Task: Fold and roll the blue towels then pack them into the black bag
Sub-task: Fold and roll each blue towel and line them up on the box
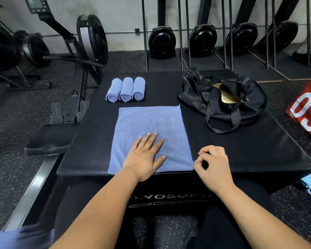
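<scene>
Fingers of your left hand (144, 157) lie straight and spread, pressing the near half of the flat towel (151, 121) onto the black padded box (258, 141). Those of your right hand (212, 166) are curled at the towel's near right corner and appear to pinch its edge between thumb and forefinger.

Three rolled towels (127, 89) sit side by side at the far edge of the box. The black bag (253, 97) lies to their right, unzipped and showing a gold lining.

The towel looks like thin microfibre: light, limp and liable to slide on the smooth vinyl, so it will likely need pinning with one palm while the other hand works. The corners and hemmed edges seem the best places to grip for a clean fold. The rolls look soft enough to loosen if lifted by one end.

White lettering on the front of the box reads "LYOSOFT", cut off at both ends. A red pad (305, 108) at right carries "03".
</scene>
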A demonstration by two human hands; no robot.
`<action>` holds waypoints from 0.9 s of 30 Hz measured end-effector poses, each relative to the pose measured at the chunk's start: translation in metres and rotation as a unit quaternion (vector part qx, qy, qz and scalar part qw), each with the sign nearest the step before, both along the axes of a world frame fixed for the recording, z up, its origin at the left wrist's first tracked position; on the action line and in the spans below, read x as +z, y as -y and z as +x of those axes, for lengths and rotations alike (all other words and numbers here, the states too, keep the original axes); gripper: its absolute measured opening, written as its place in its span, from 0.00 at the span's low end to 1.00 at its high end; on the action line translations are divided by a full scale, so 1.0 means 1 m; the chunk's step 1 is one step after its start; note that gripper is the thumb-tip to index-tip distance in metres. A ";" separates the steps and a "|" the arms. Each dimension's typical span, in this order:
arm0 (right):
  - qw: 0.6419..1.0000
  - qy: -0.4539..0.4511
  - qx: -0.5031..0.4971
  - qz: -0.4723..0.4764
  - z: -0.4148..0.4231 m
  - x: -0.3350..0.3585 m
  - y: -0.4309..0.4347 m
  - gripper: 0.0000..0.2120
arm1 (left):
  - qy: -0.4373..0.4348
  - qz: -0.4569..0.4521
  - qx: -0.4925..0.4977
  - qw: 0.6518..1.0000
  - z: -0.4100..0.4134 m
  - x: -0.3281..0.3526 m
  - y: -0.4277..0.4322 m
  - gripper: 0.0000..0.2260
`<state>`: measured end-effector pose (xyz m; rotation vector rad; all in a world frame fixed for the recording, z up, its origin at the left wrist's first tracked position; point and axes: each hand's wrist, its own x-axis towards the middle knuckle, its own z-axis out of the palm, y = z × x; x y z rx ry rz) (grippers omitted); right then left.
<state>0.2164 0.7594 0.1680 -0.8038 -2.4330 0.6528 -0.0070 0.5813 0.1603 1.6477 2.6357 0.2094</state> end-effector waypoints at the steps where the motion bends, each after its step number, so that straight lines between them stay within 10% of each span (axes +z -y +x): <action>1: 1.000 -0.003 -0.010 0.022 -0.003 0.002 0.001 0.11 | 0.001 0.002 -0.003 1.000 0.000 0.000 0.000 0.33; 3: 0.997 -0.022 0.002 0.077 -0.012 0.010 0.005 0.05 | 0.005 0.016 -0.012 1.000 0.000 0.000 0.002 0.33; 12: 0.936 0.227 0.149 0.223 -0.043 -0.018 0.040 0.42 | 0.034 0.110 -0.005 0.993 -0.004 -0.001 0.020 0.31; 27: 0.903 0.239 0.198 0.298 -0.024 -0.019 0.032 0.41 | -0.105 -0.041 -0.056 0.992 -0.003 -0.011 0.077 0.41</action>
